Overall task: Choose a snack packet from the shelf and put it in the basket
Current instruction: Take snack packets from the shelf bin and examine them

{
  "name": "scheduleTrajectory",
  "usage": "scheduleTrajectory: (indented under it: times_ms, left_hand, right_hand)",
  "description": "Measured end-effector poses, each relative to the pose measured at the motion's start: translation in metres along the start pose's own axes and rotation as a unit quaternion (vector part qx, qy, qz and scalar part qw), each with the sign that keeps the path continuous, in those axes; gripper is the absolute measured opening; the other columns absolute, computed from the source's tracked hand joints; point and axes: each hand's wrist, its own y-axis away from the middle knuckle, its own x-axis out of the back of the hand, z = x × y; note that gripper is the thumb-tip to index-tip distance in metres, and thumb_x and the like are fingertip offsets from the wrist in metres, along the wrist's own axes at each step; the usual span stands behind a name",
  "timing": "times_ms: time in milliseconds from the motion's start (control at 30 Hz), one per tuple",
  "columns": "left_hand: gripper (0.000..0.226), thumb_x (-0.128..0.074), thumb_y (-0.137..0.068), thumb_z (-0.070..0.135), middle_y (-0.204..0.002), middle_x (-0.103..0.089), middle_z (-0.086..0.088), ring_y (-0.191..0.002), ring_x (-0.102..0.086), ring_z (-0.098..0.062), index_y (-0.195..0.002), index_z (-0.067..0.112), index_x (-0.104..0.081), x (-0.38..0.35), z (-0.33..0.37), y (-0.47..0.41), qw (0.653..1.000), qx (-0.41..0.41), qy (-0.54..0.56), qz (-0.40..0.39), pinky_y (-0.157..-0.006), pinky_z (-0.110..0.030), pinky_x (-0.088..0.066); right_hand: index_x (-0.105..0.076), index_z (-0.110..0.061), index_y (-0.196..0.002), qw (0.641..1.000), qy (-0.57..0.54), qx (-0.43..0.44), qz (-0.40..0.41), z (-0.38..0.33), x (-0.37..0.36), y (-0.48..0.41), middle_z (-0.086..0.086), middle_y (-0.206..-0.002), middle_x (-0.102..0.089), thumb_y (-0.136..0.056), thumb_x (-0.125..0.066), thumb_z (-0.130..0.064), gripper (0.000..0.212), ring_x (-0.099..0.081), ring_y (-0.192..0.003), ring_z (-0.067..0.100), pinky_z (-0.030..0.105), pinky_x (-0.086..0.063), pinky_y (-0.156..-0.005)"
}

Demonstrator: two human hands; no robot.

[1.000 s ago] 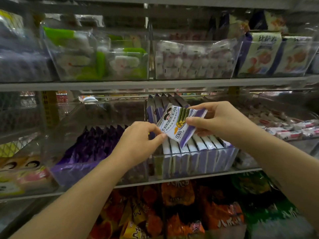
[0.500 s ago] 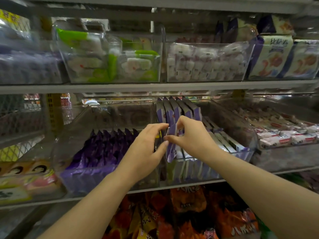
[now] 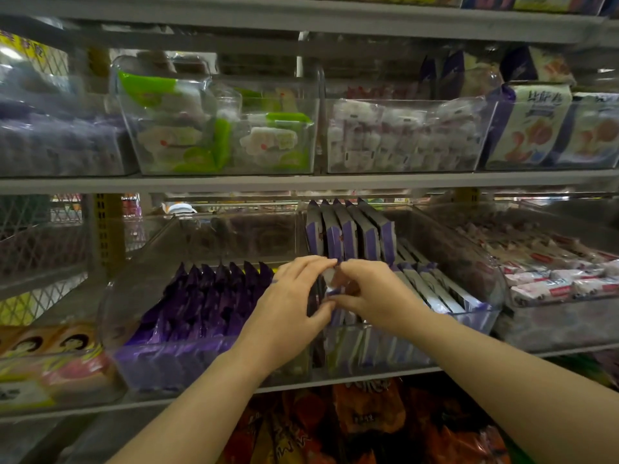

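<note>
A white and purple snack packet (image 3: 331, 285) stands at the front of a row of like packets (image 3: 351, 229) in a clear bin (image 3: 482, 313) on the middle shelf. Only a small strip of it shows between my hands. My right hand (image 3: 371, 293) pinches its upper edge from the right. My left hand (image 3: 291, 306) curves over it from the left, fingertips on top and thumb below, touching my right fingertips. No basket is in view.
A clear bin of dark purple packets (image 3: 207, 296) sits just left. Pink and white packets (image 3: 552, 283) fill the bin to the right. The shelf above (image 3: 301, 182) holds bins of green and white snacks (image 3: 217, 135). Orange packets (image 3: 368, 413) hang below.
One second ago my hands held the packet up in front of the bin, its face showing. Since then they have lowered it into the front of the row, and both hands have closed in over it.
</note>
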Motion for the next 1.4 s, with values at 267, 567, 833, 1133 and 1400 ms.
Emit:
scheduleTrajectory:
  times_ms: [267, 567, 833, 1133, 1400]
  left_hand:
    - [0.026, -0.043, -0.095, 0.047, -0.151, -0.029, 0.010, -0.142, -0.014, -0.014, -0.098, 0.034, -0.065, -0.001, 0.000, 0.005, 0.990, -0.039, -0.131, -0.047, -0.107, -0.041, -0.032]
    - [0.036, -0.038, -0.099, 0.044, -0.151, -0.034, 0.005, -0.147, -0.008, -0.022, -0.085, 0.025, -0.064, 0.002, 0.000, 0.009, 0.980, -0.075, -0.176, -0.061, -0.112, -0.044, -0.027]
    - [0.036, -0.038, -0.100, 0.044, -0.152, -0.031, 0.006, -0.147, -0.003, -0.017, -0.092, 0.024, -0.067, 0.000, 0.001, 0.011, 0.981, -0.066, -0.173, -0.064, -0.109, -0.039, -0.030]
    - [0.036, -0.038, -0.100, 0.043, -0.150, -0.035, 0.003, -0.147, -0.010, -0.023, -0.094, 0.023, -0.068, -0.001, 0.000, 0.013, 0.981, -0.081, -0.171, -0.052, -0.107, -0.041, -0.034]
    - [0.035, -0.036, -0.101, 0.042, -0.150, -0.035, 0.001, -0.147, -0.011, -0.025, -0.093, 0.022, -0.064, -0.001, 0.001, 0.013, 0.979, -0.079, -0.179, -0.053, -0.108, -0.041, -0.034]
  right_hand:
    - [-0.073, -0.026, -0.099, 0.972, -0.037, -0.059, -0.224, 0.003, 0.023, 0.008, -0.023, -0.065, -0.067, -0.099, -0.048, -0.040, 0.029, -0.062, -0.064, -0.006, 0.015, -0.047, -0.057]
    - [-0.075, -0.014, -0.098, 0.941, 0.121, -0.072, -0.309, 0.000, 0.041, -0.012, 0.001, -0.093, -0.074, -0.089, -0.066, -0.034, 0.024, -0.067, -0.086, 0.016, 0.031, -0.054, -0.080]
    - [-0.071, -0.014, -0.086, 0.866, 0.226, -0.107, -0.433, -0.027, 0.040, -0.038, -0.003, -0.075, -0.064, -0.091, -0.057, -0.048, 0.037, -0.056, -0.073, 0.013, 0.026, -0.044, -0.068]
    - [-0.067, -0.012, -0.092, 0.844, 0.290, -0.102, -0.440, -0.033, 0.025, -0.041, 0.000, -0.074, -0.056, -0.091, -0.060, -0.027, 0.017, -0.051, -0.065, 0.013, 0.023, -0.038, -0.056]
    - [-0.054, -0.020, -0.085, 0.984, 0.129, -0.101, -0.067, -0.006, 0.028, -0.001, -0.003, -0.089, -0.050, -0.095, -0.045, -0.030, 0.017, -0.056, -0.087, 0.021, 0.043, -0.048, -0.080]
